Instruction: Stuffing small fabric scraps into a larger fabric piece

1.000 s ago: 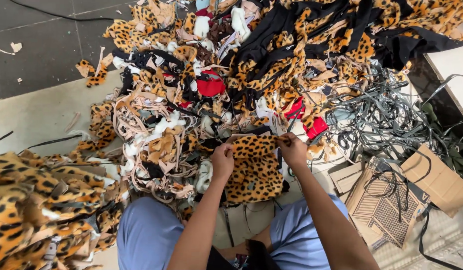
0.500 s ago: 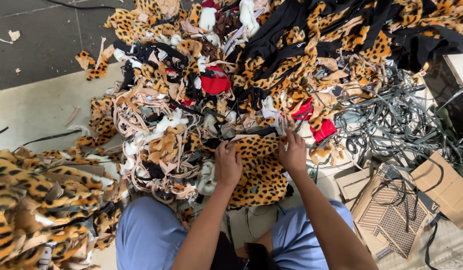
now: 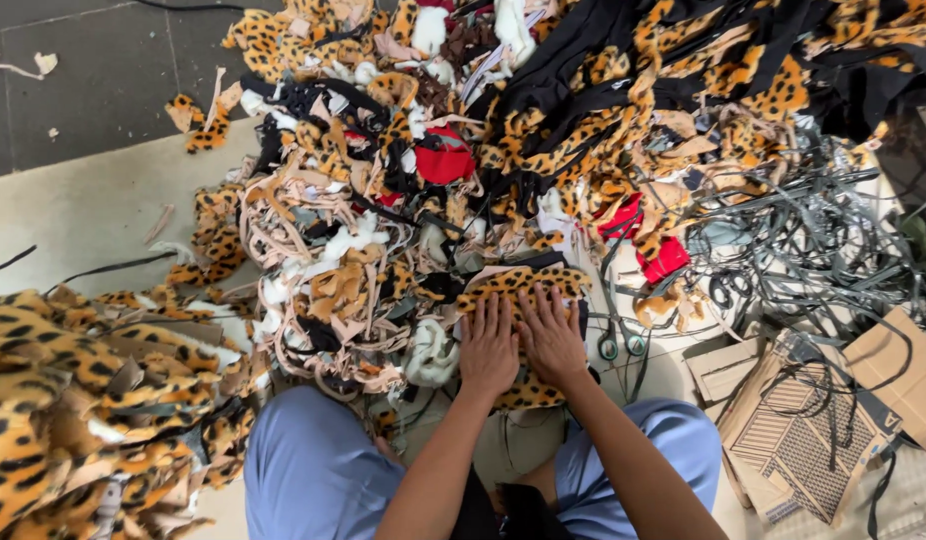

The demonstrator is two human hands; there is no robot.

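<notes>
A flat piece of leopard-print fabric [image 3: 524,283] lies in front of my knees, on top of a heap of scraps. My left hand [image 3: 488,345] and my right hand [image 3: 550,335] rest side by side on it, palms down, fingers straight and slightly apart, pressing it flat. Neither hand grips anything. My hands hide the middle of the piece; its far edge and near edge show.
A large heap of fabric scraps [image 3: 433,160] in leopard, beige, black and red fills the floor ahead. A stack of leopard pieces [image 3: 73,400] sits at my left. Grey straps [image 3: 813,240], scissors [image 3: 623,345] and flattened cardboard [image 3: 833,420] lie at my right.
My hands let go of the leopard piece's upper corners, came together and laid down flat on its middle. The camera view shifted slightly downward.
</notes>
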